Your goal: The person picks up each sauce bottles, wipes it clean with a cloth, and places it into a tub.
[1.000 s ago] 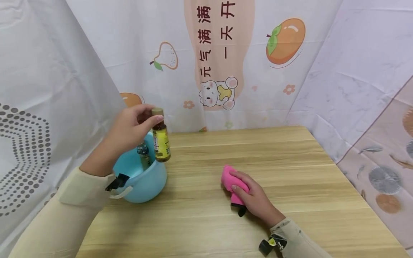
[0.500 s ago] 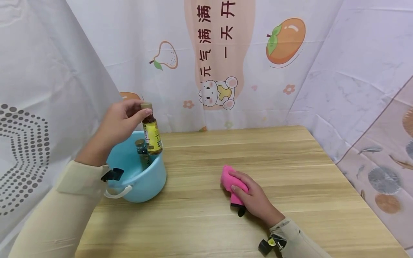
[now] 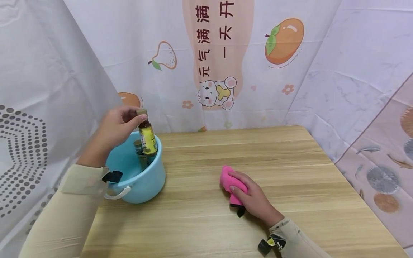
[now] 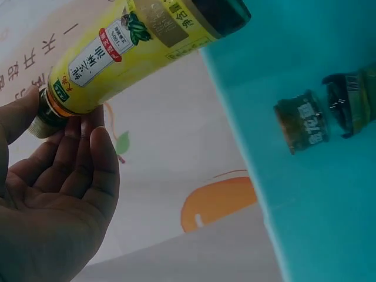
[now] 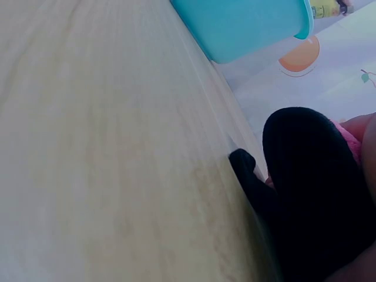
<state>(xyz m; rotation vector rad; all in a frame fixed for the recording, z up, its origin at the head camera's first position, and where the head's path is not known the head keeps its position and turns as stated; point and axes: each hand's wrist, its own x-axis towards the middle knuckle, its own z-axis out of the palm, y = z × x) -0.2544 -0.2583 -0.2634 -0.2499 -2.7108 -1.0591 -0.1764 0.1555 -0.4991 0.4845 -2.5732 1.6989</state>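
Note:
My left hand (image 3: 117,123) pinches a sesame oil bottle (image 3: 148,139) by its capped neck. The bottle hangs nearly upright, its yellow-labelled body overlapping the far right rim of the light blue bucket (image 3: 150,184) in the head view. Inside the bucket a second, dark bottle (image 3: 140,152) with a brownish cap leans toward the wall. In the left wrist view, the thumb and fingers hold the oil bottle's (image 4: 106,64) cap end. My right hand (image 3: 253,195) grips a soft pink thing (image 3: 233,184) with a black underside (image 5: 314,188) on the table; its kind cannot be told.
The wooden table (image 3: 200,229) reaches back to a printed curtain (image 3: 180,89), with more hanging cloth (image 3: 364,107) at both sides. A white handle (image 3: 118,194) sticks out at the bucket's near left side.
My left hand has moved left with the sesame oil bottle, bringing it from beside the bucket's right rim to over the bucket, then slightly lower. The right hand stays on the pink thing.

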